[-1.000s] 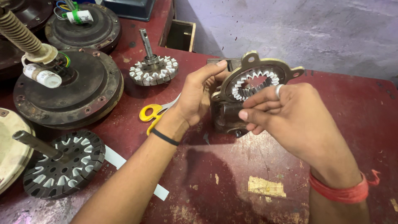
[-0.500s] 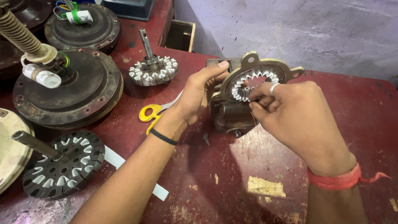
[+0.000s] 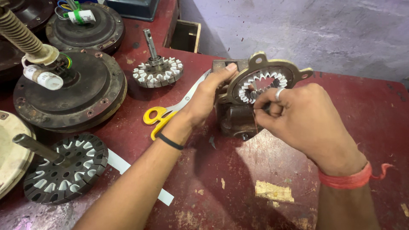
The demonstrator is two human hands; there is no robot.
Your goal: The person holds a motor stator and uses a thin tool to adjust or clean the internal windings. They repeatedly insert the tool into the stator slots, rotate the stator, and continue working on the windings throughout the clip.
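Left hand (image 3: pixel 206 96) clamped on stator (image 3: pixel 264 85) rim, thumb on top, holding it tilted upright on a block (image 3: pixel 236 119) just below the fingers. Right hand (image 3: pixel 298 117) pinched together at the white slot liners; what sits between the fingertips, cannot tell. Risk as judged: liner tearing or popping out under a hard push, stator slipping off block, scissors (image 3: pixel 164 116) near left wrist nudged

Right hand (image 3: pixel 298 115) now lower, fingertips pinched at stator ring (image 3: pixel 262 83) lower edge.
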